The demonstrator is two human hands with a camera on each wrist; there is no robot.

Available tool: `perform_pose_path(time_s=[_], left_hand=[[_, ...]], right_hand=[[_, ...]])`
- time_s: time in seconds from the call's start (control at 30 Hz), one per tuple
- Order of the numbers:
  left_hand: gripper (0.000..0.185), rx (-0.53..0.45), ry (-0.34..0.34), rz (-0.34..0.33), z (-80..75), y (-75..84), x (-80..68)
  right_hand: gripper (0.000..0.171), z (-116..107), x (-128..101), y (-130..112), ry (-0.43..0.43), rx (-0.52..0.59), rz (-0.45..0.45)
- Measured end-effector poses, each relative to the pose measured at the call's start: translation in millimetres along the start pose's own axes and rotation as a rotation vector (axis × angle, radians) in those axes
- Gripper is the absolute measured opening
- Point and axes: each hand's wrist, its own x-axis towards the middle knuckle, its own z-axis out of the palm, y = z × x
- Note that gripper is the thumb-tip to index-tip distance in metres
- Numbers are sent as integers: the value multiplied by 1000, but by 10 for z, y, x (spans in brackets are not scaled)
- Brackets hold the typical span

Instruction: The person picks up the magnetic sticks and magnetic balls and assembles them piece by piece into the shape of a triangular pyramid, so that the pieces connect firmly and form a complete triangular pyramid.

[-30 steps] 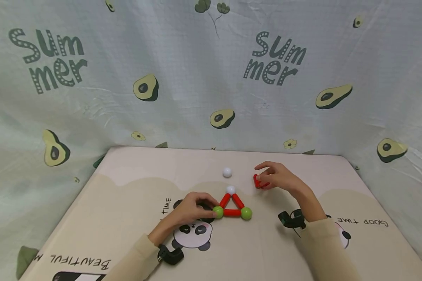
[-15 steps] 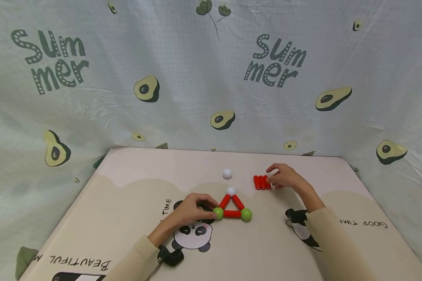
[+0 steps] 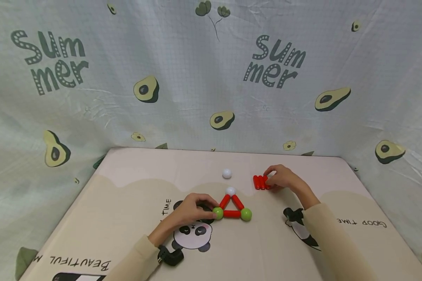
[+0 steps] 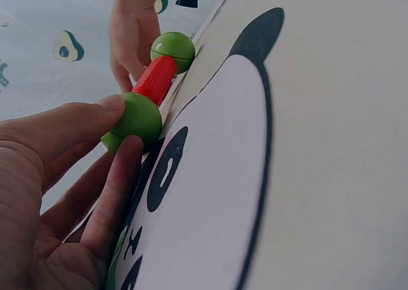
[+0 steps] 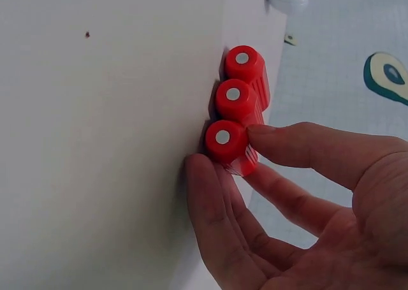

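Note:
On the table lies a triangle of red magnetic rods (image 3: 232, 214), with two green balls and a white ball (image 3: 230, 191) at its corners. My left hand (image 3: 193, 208) pinches the near-left green ball (image 4: 137, 121) between thumb and fingers; the other green ball (image 3: 246, 214) is at the right corner. Farther back, three red rods lie side by side. My right hand (image 3: 282, 177) has its thumb and fingers around the rightmost red magnetic rod (image 5: 226, 142), whose end shows a metal disc. The other two rods (image 5: 233, 94) touch in a row beside it.
A loose white ball (image 3: 227, 173) sits behind the triangle. The table (image 3: 126, 210) carries panda prints and lettering, and its back edge meets a hanging cloth (image 3: 182, 78) printed with avocados. A black wrist device (image 3: 170, 255) hangs at my left wrist.
My right hand drew back rightward from the row of red rods, uncovering them, then came back in to pinch the rightmost one. My left hand stayed on the green ball.

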Motion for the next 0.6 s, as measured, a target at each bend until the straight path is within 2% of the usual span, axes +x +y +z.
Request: perform_pose_path(time_s=[0.1, 0.33, 0.6], left_hand=[[25, -3, 0, 9, -3, 6, -2], [23, -15, -8, -17, -4, 29, -11], [25, -14, 1, 5, -4, 16, 6]], right_hand=[[40, -7, 8, -5, 0, 3, 15], [35, 0, -8, 11, 15, 28, 22], [36, -16, -26, 19, 58, 12, 11]])
